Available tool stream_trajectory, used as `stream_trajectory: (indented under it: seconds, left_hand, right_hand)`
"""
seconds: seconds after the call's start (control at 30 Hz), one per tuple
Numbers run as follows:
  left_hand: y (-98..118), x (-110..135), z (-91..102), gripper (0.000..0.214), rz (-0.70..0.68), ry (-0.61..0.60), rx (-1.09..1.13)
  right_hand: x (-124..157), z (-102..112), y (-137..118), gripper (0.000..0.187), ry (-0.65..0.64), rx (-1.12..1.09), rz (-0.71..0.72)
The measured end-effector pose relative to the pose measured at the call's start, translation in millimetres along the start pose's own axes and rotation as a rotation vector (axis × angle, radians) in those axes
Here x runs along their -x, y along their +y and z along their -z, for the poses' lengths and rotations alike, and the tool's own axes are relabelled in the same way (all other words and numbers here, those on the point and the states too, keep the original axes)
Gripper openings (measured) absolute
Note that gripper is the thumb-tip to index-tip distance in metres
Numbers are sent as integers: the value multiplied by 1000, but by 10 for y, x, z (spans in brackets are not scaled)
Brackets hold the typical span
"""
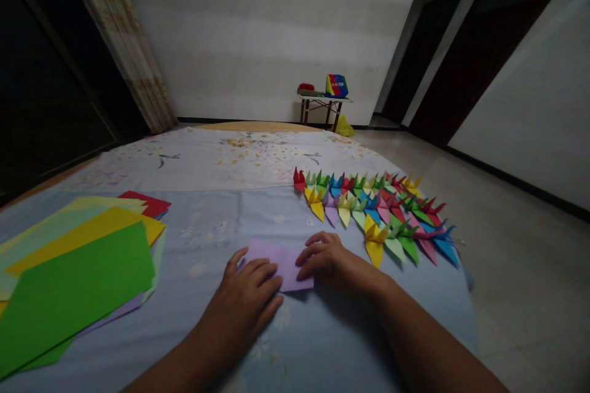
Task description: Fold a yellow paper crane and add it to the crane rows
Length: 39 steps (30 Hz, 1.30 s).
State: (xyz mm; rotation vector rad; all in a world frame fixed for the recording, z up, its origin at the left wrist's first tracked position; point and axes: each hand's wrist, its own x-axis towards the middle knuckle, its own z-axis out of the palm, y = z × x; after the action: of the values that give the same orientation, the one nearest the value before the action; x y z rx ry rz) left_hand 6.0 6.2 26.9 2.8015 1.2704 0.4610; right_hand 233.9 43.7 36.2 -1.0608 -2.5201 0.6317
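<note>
My left hand and right hand lay open on a lilac sheet; origami cranes stood finished, coloured sheets unfolded at the bedspread's left edge.

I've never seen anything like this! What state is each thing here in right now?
Left hand: pressing down on the lilac paper's near edge
Right hand: fingers resting on the paper's far end
Lilac origami paper: lying flat, apparently folded
Origami cranes: finished, lined up in close rows
Origami paper sheets: loose, overlapping, green on top
Small table: upright, holding a box
</note>
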Motion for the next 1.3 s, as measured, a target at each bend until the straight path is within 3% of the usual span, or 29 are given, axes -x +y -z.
stream_trajectory:
  seconds: [0.23,0.53,0.63,0.73,0.9,1.3]
  left_hand:
    - [32,12,1,20,8,-4,45]
    - [21,14,-34,23,26,-11,110]
    - [13,37,-63,36,68,46,118]
    - [34,32,-52,47,52,-5,103]
    - [64,-5,-25,43,38,-109,58]
    - [58,-1,-70,37,47,-105,36]
  right_hand:
    - [70,129,124,18,-63,-136,-37]
    - [-79,-58,85,20,140,-269,-241]
    - [-128,-128,71,19,198,-231,-304]
    - [-150,-186,83,18,250,-161,-313]
    - [-162,-238,80,17,278,-87,-312]
    - [-169,-265,53,15,277,-16,-312]
